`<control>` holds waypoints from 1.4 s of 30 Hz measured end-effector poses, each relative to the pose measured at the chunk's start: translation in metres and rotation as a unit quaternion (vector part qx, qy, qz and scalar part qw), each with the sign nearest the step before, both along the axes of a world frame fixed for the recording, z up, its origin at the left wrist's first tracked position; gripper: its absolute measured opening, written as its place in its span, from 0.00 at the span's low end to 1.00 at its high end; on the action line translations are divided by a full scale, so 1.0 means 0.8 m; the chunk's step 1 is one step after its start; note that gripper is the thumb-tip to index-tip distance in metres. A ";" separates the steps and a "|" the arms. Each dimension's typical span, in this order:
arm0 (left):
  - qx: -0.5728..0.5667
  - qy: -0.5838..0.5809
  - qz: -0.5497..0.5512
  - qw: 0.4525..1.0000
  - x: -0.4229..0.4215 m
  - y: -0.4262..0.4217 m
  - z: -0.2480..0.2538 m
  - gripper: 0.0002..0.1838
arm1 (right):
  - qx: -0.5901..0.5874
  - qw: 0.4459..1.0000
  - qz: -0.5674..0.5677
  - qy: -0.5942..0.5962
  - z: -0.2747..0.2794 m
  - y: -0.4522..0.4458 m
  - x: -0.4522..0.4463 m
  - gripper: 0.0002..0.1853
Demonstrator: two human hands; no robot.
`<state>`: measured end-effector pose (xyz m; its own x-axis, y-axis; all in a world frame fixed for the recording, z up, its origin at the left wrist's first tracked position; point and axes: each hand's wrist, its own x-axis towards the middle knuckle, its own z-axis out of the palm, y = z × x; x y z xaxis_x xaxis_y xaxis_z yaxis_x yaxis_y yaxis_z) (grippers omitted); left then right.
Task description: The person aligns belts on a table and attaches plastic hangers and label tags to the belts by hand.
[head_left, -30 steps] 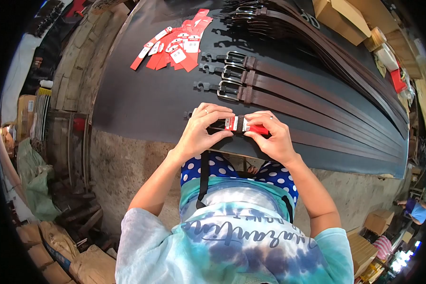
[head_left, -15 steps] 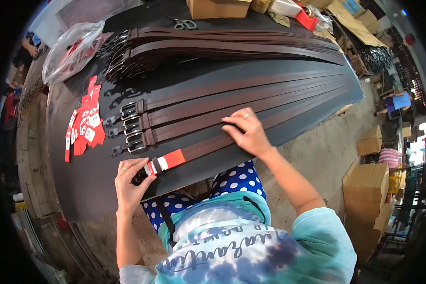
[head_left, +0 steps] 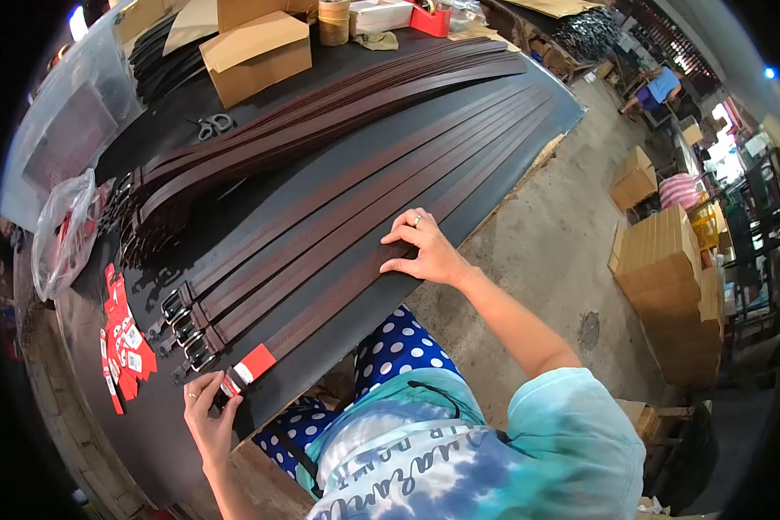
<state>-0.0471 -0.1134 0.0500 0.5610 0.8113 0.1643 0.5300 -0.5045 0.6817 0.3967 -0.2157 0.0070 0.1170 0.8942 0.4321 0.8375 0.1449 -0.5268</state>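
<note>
A dark brown belt (head_left: pixel 321 314) lies nearest me on the black table, with a red and white tag (head_left: pixel 254 362) around its buckle end. My left hand (head_left: pixel 206 414) pinches that end between thumb and fingers, covering most of the buckle. Farther along the same strap, my right hand (head_left: pixel 429 250) has its thumb and fingers curled over the belt's two edges. Several more belts (head_left: pixel 260 282) are laid out side by side beyond it, their metal buckles (head_left: pixel 189 328) grouped just past my left hand. Loose red tags (head_left: pixel 126 351) are spread to the left of the buckles.
A thick pile of belts (head_left: pixel 321 108) lies across the table's far side. Around it are scissors (head_left: pixel 212 126), an opened cardboard box (head_left: pixel 260 65), a red tape dispenser (head_left: pixel 431 19) and a plastic bag (head_left: pixel 65 234). Stacked cartons (head_left: pixel 663 290) stand on the right; a person (head_left: pixel 661 85) sits farther back.
My view has turned, so the table now slants up to the right. Both hands stay on the same belt, the left at its tagged buckle end and the right along the strap.
</note>
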 end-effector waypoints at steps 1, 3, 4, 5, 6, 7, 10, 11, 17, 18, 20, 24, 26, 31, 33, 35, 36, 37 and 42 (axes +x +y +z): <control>0.001 0.000 -0.002 1.000 -0.001 0.000 0.000 0.27 | 0.002 1.000 0.001 0.004 -0.001 -0.002 -0.001 0.23; 0.010 0.018 -0.003 1.000 -0.004 -0.001 -0.001 0.27 | 0.004 1.000 0.001 0.009 -0.002 -0.005 -0.005 0.23; 0.010 0.019 -0.004 1.000 -0.006 -0.002 -0.002 0.27 | -0.004 1.000 -0.002 0.013 -0.002 -0.007 -0.006 0.23; 0.005 0.017 0.001 1.000 -0.007 -0.003 -0.004 0.27 | -0.013 1.000 -0.004 0.015 -0.001 -0.010 -0.008 0.22; 0.000 0.015 0.006 1.000 -0.009 -0.004 -0.006 0.27 | -0.013 1.000 -0.005 0.015 0.000 -0.011 -0.010 0.22; -0.001 0.015 0.005 1.000 -0.010 -0.004 -0.007 0.27 | -0.005 1.000 -0.001 0.009 0.001 -0.013 -0.012 0.23; 0.005 0.008 0.012 1.000 -0.015 -0.005 -0.009 0.28 | 0.001 1.000 0.015 -0.008 0.009 -0.018 -0.010 0.24; -0.001 0.003 0.018 1.000 -0.016 -0.005 -0.010 0.28 | 0.000 0.999 0.025 -0.019 0.011 -0.019 -0.008 0.24; 0.003 -0.002 0.035 0.999 -0.014 -0.009 -0.013 0.28 | -0.019 0.999 0.025 -0.024 0.003 -0.017 0.009 0.22; 0.013 -0.001 0.042 0.999 -0.013 -0.009 -0.015 0.29 | -0.018 0.999 0.024 -0.025 0.004 -0.018 0.010 0.22; 0.020 -0.002 0.044 0.999 -0.013 -0.013 -0.019 0.29 | -0.012 0.999 0.026 -0.036 0.003 -0.018 0.010 0.21; 0.026 -0.001 0.039 0.999 -0.007 -0.024 -0.016 0.29 | -0.025 0.999 0.024 -0.033 0.006 -0.019 0.018 0.22; 0.027 -0.005 0.036 0.999 -0.003 -0.025 -0.018 0.29 | -0.044 0.998 0.027 -0.021 0.011 -0.021 0.023 0.21; 0.034 -0.020 -0.016 0.999 -0.016 -0.001 -0.011 0.34 | -0.044 0.998 0.029 -0.025 0.035 -0.001 0.015 0.19; 0.011 -0.017 0.040 0.999 -0.023 0.012 -0.006 0.29 | -0.018 0.996 -0.015 -0.084 0.029 0.021 0.014 0.19; 0.052 -0.036 0.075 0.995 -0.018 0.029 -0.005 0.18 | -0.025 0.993 -0.037 -0.106 0.020 0.041 0.021 0.21; 0.066 -0.038 0.077 0.994 -0.014 0.036 -0.007 0.16 | -0.043 0.994 -0.036 -0.098 0.016 0.048 0.027 0.21; 0.060 -0.025 0.074 0.995 -0.011 0.041 -0.010 0.17 | -0.056 0.991 -0.038 -0.113 0.005 0.052 0.037 0.22; 0.148 0.004 0.054 0.987 0.001 0.048 -0.035 0.15 | -0.061 0.982 -0.053 -0.168 -0.002 0.047 0.045 0.19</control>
<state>-0.0460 -0.0749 0.0219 0.4758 0.7841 0.3986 0.5972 -0.6207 0.5080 0.4323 -0.1782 0.0058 0.0818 0.9321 0.3530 0.9743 -0.0002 -0.2253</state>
